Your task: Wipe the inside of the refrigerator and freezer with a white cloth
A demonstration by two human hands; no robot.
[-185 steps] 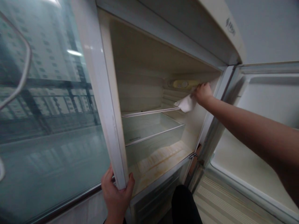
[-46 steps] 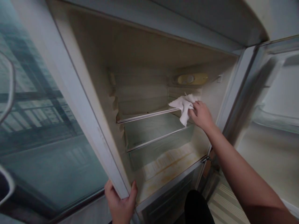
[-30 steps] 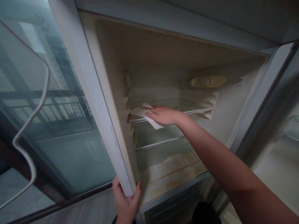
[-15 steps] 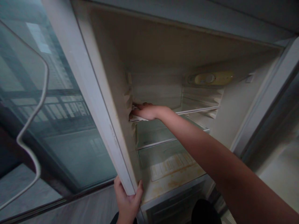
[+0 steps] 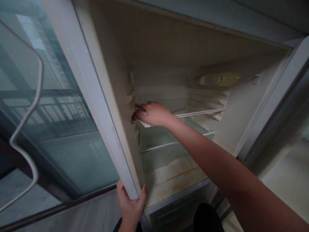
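Observation:
Inside an open fridge (image 5: 101,106), my right hand (image 5: 154,113) presses a white cloth (image 5: 146,124) onto the left end of the upper glass shelf (image 5: 200,113), close to the side wall's shelf supports. Its fingers are closed on the cloth, and part of the cloth hangs over the shelf's front edge. My left hand (image 5: 131,203) grips the fridge's left front edge low down, fingers outside and thumb inside. A second glass shelf (image 5: 159,147) sits below. Yellow-brown stains mark the fridge floor (image 5: 166,193).
A yellowed control box with a dial (image 5: 217,79) is fixed high on the right inner wall. The open door (image 5: 287,161) stands at the right. On the left, a white cable (image 5: 36,96) hangs before a glass sliding door (image 5: 70,154). A drawer (image 5: 178,209) lies below.
My right hand has shifted slightly, its back now raised more, and more of the cloth shows beneath it. My left hand keeps its hold on the fridge edge. The view has moved a little.

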